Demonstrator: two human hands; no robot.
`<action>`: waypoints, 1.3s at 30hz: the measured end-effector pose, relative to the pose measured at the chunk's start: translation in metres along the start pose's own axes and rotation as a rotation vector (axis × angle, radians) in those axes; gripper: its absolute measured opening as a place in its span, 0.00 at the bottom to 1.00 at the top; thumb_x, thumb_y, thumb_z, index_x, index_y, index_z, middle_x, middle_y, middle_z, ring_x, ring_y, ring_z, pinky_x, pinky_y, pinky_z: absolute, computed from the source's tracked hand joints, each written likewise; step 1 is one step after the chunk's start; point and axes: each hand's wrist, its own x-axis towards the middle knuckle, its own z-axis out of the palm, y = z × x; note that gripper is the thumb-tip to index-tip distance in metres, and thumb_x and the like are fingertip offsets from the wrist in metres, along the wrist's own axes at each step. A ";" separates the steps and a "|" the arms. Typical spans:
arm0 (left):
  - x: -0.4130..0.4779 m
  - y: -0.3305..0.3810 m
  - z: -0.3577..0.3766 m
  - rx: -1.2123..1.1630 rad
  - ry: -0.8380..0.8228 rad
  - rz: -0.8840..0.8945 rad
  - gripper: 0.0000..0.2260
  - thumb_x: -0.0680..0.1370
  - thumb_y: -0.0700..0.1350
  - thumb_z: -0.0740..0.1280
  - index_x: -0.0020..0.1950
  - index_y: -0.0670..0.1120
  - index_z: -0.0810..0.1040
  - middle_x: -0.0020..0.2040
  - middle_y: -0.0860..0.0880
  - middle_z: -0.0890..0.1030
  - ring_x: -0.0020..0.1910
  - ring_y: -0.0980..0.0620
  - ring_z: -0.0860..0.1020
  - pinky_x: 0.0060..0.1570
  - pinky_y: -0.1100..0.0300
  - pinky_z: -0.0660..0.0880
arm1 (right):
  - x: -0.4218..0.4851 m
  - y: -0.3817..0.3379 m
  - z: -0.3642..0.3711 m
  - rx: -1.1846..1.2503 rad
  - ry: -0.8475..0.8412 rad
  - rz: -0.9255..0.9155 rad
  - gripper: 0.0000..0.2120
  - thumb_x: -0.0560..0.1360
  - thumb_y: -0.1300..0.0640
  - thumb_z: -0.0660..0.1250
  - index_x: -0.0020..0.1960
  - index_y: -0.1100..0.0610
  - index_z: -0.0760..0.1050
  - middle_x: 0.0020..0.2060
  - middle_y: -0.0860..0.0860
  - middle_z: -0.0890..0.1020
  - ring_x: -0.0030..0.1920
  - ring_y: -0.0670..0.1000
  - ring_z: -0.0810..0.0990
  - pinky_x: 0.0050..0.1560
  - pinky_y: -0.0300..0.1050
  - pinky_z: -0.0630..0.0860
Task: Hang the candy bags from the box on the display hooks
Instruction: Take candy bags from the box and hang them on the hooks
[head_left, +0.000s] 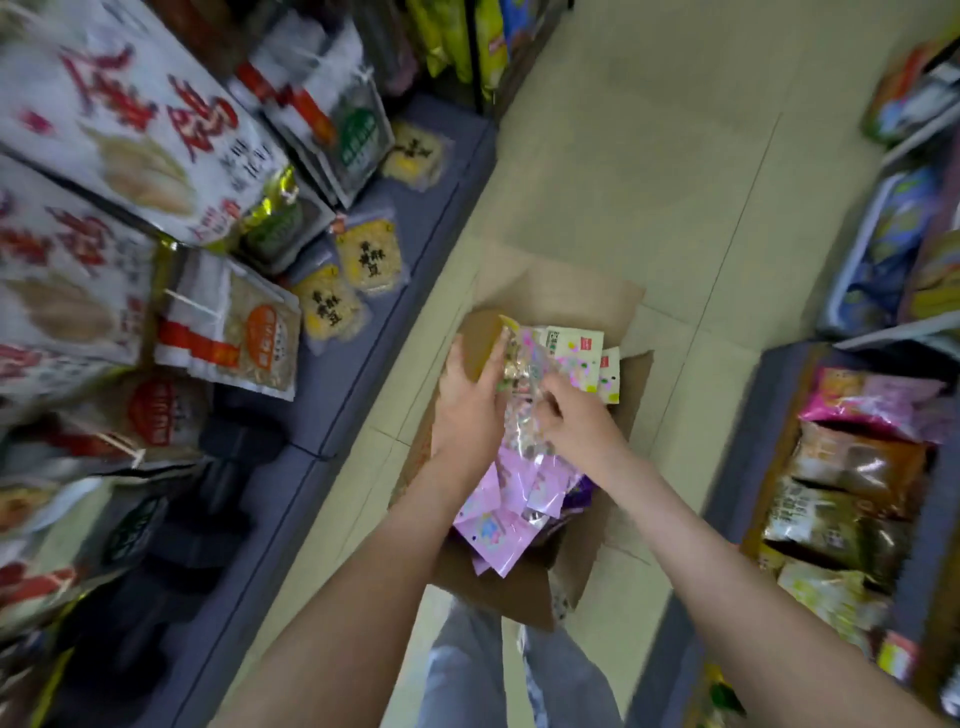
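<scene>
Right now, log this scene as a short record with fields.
held item: clear candy bag, above the cardboard box
left hand: holds its left edge
right hand: pinches its right side
box state: open on the floor, pink candy bags inside
surroundings: snack shelves on both sides

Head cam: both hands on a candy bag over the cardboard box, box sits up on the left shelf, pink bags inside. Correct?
Not quite. The head view shows the cardboard box sitting on the tiled floor of the aisle, not up on the left shelf. The rest holds: the left hand and right hand both hold a candy bag over it, with pink bags inside.
</scene>
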 end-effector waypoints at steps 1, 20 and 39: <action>-0.002 0.009 -0.020 0.051 0.056 0.068 0.27 0.75 0.40 0.68 0.73 0.54 0.67 0.76 0.35 0.56 0.70 0.34 0.63 0.66 0.42 0.67 | -0.008 -0.012 -0.019 -0.040 -0.029 -0.035 0.06 0.77 0.63 0.59 0.41 0.58 0.66 0.27 0.51 0.67 0.29 0.50 0.65 0.29 0.42 0.61; -0.135 0.118 -0.353 0.138 0.701 0.154 0.11 0.80 0.47 0.61 0.37 0.51 0.70 0.38 0.51 0.75 0.49 0.49 0.72 0.55 0.52 0.57 | -0.124 -0.293 -0.177 0.418 -0.182 -0.483 0.08 0.71 0.60 0.72 0.49 0.54 0.79 0.44 0.47 0.85 0.43 0.42 0.83 0.46 0.37 0.77; -0.219 0.070 -0.564 -1.071 0.532 0.240 0.13 0.79 0.50 0.64 0.55 0.42 0.81 0.49 0.41 0.84 0.50 0.43 0.83 0.51 0.49 0.79 | -0.168 -0.542 -0.120 0.769 -0.066 -0.736 0.06 0.75 0.53 0.66 0.49 0.51 0.80 0.48 0.49 0.85 0.51 0.48 0.82 0.58 0.48 0.75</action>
